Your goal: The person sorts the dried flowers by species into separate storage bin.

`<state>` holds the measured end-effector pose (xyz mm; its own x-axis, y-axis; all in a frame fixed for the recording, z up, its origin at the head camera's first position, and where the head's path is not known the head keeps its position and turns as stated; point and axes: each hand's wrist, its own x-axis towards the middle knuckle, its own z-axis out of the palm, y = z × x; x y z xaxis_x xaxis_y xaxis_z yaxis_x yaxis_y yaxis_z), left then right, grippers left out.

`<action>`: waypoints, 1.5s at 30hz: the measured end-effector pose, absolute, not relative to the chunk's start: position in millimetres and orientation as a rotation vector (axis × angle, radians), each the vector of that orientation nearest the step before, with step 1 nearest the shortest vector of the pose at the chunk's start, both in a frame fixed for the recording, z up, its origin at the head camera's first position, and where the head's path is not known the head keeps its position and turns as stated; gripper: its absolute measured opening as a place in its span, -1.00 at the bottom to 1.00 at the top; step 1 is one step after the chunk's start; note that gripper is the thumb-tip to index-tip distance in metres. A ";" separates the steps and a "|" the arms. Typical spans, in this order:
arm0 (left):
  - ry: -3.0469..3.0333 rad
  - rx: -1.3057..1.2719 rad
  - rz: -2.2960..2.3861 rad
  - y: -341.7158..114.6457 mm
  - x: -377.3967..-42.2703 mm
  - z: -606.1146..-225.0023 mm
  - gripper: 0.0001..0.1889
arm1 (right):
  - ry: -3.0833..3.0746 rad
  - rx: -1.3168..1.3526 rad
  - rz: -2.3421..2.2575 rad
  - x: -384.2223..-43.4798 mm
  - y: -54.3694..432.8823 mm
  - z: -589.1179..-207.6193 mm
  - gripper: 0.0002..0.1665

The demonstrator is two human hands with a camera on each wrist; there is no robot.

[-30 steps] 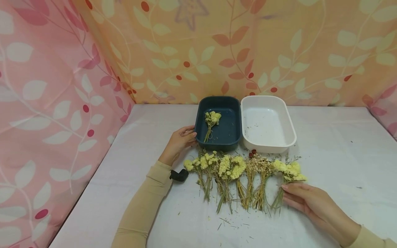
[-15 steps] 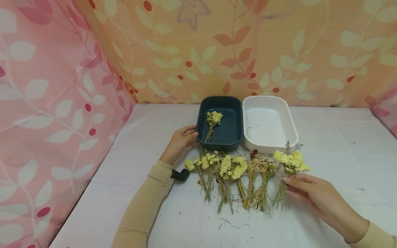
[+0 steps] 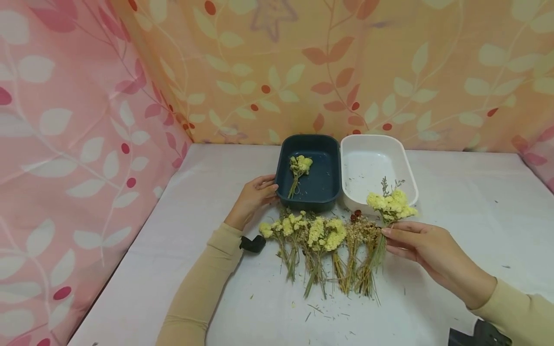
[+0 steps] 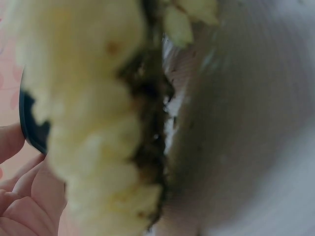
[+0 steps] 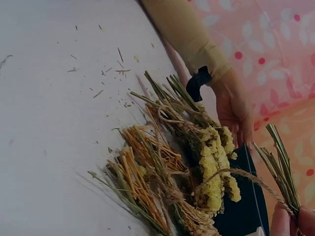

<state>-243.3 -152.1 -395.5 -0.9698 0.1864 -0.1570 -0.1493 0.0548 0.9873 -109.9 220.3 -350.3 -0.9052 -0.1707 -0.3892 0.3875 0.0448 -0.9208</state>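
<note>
My right hand (image 3: 433, 245) pinches the stems of a small bunch of dried yellow flowers (image 3: 391, 205), held raised over the front rim of the white tray (image 3: 413, 185). The right wrist view shows its cut green stems (image 5: 283, 169) and a loose twine end. My left hand (image 3: 253, 199) touches the left side of the dark blue tray (image 3: 278, 168), thumb by the rim, fingers extended. Inside that tray lies one yellow bunch (image 3: 299, 166). In front of the trays several bunches lie in a row, among them a yellow bunch (image 3: 324, 234) and a beige one (image 3: 365, 235).
Both trays stand side by side near the patterned cloth backdrop (image 3: 242, 72). Stem bits (image 3: 316, 308) are scattered on the white tabletop (image 3: 268, 322). Black straps sit at both wrists. A close, blurred yellow flower head (image 4: 93, 123) covers much of the left wrist view.
My right hand has lifted the yellow bunch from the right end of the row and moved it up and left toward the white tray. The left hand stays at the blue tray.
</note>
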 end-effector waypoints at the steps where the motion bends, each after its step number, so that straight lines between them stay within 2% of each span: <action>1: 2.097 0.033 2.002 -152.1 -243.5 -395.6 -0.48 | 1.940 0.205 -1.920 -112.6 218.6 -348.7 -0.87; 6: 2.093 0.022 2.006 -150.7 -244.9 -395.9 -0.48 | 1.932 0.161 -1.952 -124.1 210.8 -342.7 -0.83; 14: 2.089 0.034 2.014 -151.2 -242.7 -395.4 -0.49 | 2.053 0.086 -1.853 -139.4 191.6 -329.8 -0.37; 19: 2.082 0.029 2.012 -150.4 -242.6 -396.1 -0.49 | 2.088 0.030 -1.814 -149.9 180.2 -321.7 -0.25; 45: 2.075 -0.014 2.013 -151.8 -243.6 -397.2 -0.49 | 2.116 0.004 -1.779 -196.3 139.4 -301.7 -0.35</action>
<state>-243.6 -151.8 -397.2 -0.9688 0.1655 -0.1846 -0.1794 0.0454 0.9827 -196.3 139.4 -301.7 -0.9297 -0.2347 -0.2837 0.2392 0.2007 -0.9500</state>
